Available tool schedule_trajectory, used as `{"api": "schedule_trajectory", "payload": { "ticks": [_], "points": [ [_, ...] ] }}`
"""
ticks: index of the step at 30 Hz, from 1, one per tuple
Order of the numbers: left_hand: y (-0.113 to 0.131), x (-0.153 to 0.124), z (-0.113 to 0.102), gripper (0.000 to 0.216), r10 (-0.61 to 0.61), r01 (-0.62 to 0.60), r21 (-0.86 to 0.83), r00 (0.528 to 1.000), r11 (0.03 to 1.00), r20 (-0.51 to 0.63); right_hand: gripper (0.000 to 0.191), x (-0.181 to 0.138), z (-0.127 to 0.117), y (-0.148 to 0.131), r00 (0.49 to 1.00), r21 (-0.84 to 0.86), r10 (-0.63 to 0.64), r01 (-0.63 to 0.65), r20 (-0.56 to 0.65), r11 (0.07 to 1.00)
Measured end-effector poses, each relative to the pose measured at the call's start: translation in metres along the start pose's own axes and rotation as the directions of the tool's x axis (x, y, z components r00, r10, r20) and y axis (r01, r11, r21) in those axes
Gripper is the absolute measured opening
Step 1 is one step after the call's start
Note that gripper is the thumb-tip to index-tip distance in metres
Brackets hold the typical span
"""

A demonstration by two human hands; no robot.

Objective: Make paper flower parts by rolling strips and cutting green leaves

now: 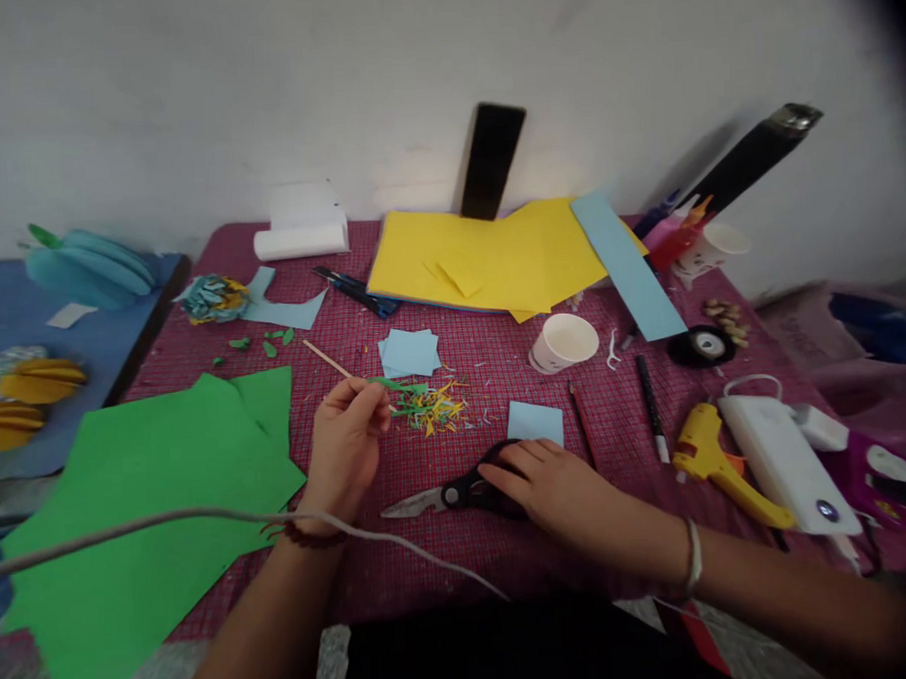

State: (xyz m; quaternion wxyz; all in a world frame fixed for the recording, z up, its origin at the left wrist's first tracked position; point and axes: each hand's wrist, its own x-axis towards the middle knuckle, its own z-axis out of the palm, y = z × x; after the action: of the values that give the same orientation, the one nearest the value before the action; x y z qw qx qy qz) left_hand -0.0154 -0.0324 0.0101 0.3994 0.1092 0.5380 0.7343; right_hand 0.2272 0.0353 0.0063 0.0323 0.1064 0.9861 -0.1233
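Observation:
My left hand (pixel 350 434) is closed, fingertips pinched around a thin wooden stick (pixel 326 359). A fringed strip of green paper (pixel 402 386) also sticks out from those fingers. Under it lies a small heap of yellow and green paper snippets (pixel 435 408). My right hand (pixel 553 480) is closed over the black handles of the scissors (pixel 460 494), which lie on the cloth with blades pointing left. Just beyond the right hand is a light blue paper square (pixel 536 423). More blue squares (pixel 410 352) are stacked behind the snippets.
Green sheets (pixel 151 473) cover the left side; a grey cable (pixel 205 512) crosses before my left wrist. Yellow sheets (pixel 486 258), a paper cup (pixel 563 343) and a leaning black phone (pixel 491 163) stand behind. A yellow glue gun (pixel 718 463) and white power strip (pixel 785 460) lie right.

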Motion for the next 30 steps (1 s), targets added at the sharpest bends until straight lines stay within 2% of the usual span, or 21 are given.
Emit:
{"api": "schedule_trajectory", "payload": {
  "ticks": [3, 5, 7, 9, 11, 14, 18, 22, 24, 27, 30],
  "points": [
    [0.004, 0.0, -0.003, 0.02, 0.007, -0.007, -0.055, 1.0, 0.998, 0.0, 0.05, 0.003, -0.003, -0.001, 1.0, 0.051, 0.024, -0.024, 0.001, 0.998],
    [0.01, 0.0, -0.004, 0.02, 0.018, -0.019, -0.078, 1.0, 0.997, -0.008, 0.047, 0.003, -0.011, 0.002, 0.997, 0.179, 0.081, -0.081, 0.005, 0.981],
    [0.017, -0.001, -0.006, 0.019, 0.031, -0.033, -0.092, 0.999, 0.995, -0.021, 0.038, 0.001, -0.018, 0.007, 0.985, 0.357, 0.175, -0.163, 0.0, 0.92],
    [0.022, -0.003, -0.007, 0.019, 0.041, -0.045, -0.106, 0.998, 0.993, -0.036, 0.033, -0.001, -0.022, 0.015, 0.958, 0.544, 0.287, -0.243, 0.005, 0.803],
    [0.024, -0.004, -0.007, 0.019, 0.031, -0.035, -0.112, 0.999, 0.993, -0.038, 0.04, 0.001, -0.023, 0.02, 0.939, 0.725, 0.343, -0.26, 0.034, 0.638],
    [0.02, -0.005, -0.005, 0.017, -0.019, 0.019, -0.11, 1.0, 0.994, -0.001, 0.063, 0.011, -0.026, 0.021, 0.962, 0.91, 0.263, -0.176, 0.077, 0.376],
    [0.012, -0.007, -0.001, 0.016, -0.083, 0.089, -0.104, 0.995, 0.991, 0.057, 0.073, 0.032, -0.034, 0.014, 0.988, 0.973, 0.12, -0.116, 0.094, 0.199],
    [0.011, -0.007, 0.001, 0.019, -0.131, 0.135, -0.109, 0.99, 0.985, 0.044, 0.061, 0.047, -0.031, 0.009, 0.98, 0.987, 0.151, -0.141, 0.129, 0.073],
    [0.011, -0.007, 0.002, 0.02, -0.139, 0.141, -0.107, 0.99, 0.984, 0.028, 0.061, 0.05, -0.025, 0.011, 0.974, 0.984, 0.146, -0.179, 0.175, 0.02],
    [0.01, -0.006, 0.002, 0.021, -0.134, 0.134, -0.104, 0.991, 0.986, 0.01, 0.065, 0.052, -0.018, 0.013, 0.964, 0.976, 0.152, -0.213, 0.216, -0.035],
    [0.009, -0.005, 0.002, 0.021, -0.138, 0.137, -0.103, 0.99, 0.985, -0.002, 0.063, 0.051, -0.014, 0.016, 0.962, 0.977, 0.165, -0.213, 0.215, -0.031]
  ]
}}
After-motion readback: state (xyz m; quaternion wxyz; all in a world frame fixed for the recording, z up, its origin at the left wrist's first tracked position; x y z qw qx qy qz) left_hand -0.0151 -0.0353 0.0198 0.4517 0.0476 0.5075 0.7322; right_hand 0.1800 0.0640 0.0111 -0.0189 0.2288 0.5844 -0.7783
